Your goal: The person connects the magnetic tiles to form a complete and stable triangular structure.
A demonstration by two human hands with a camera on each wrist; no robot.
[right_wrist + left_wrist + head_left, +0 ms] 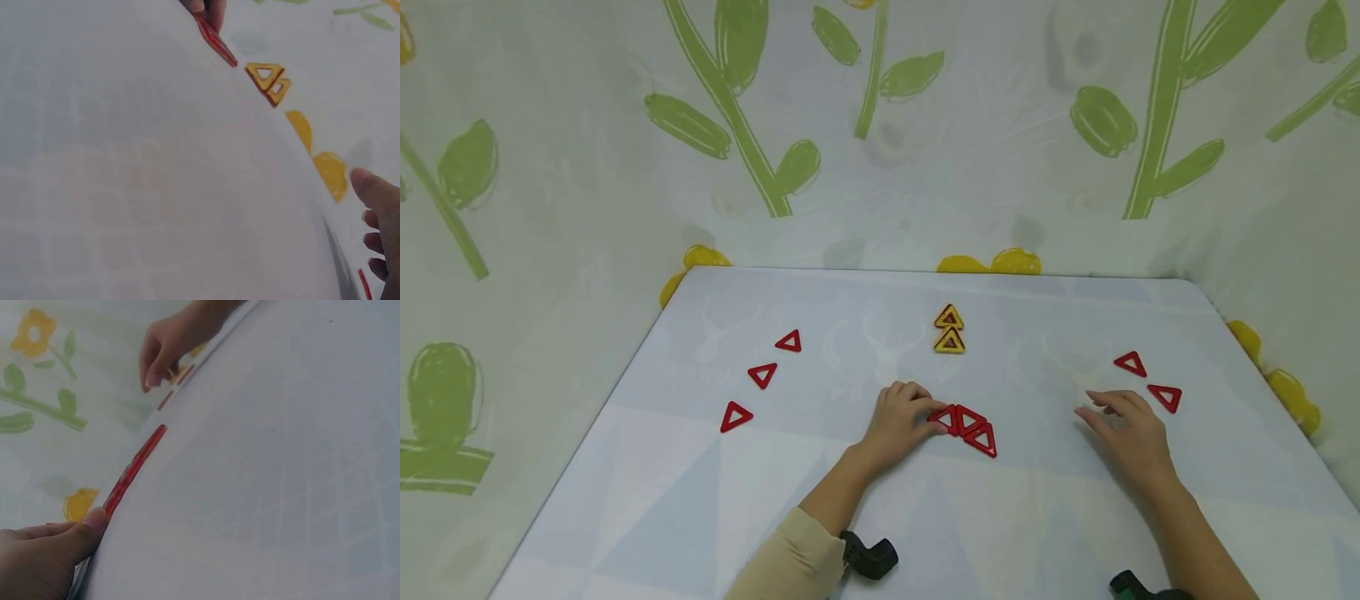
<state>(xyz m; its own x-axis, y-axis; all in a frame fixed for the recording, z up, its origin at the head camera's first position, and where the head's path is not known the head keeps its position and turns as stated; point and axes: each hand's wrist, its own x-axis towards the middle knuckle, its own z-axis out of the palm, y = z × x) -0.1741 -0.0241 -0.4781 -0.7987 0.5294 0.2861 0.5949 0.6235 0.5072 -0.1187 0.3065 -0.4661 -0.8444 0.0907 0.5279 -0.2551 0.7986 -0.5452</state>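
My left hand [897,423] holds the left end of a joined row of red triangle tiles [977,414], thumb and fingers pinching the leftmost hollow triangle [945,410]. Three red triangles make up that row, lying flat on the table. Seen edge-on in the left wrist view, the red row [131,472] runs away from the thumb. Over the right side of the table, my right hand [1133,433] holds nothing, its thumb and fingers apart and loosely bent. Just beyond it lie two separate red triangles, one nearer [1166,404] and one farther [1124,358].
Two yellow triangles [950,348] stand point to base behind the red row. Three loose red triangles lie at the left, near [727,418], middle [763,367] and far [797,342]. A patterned fabric [925,200] rises behind the white-blue table [865,292].
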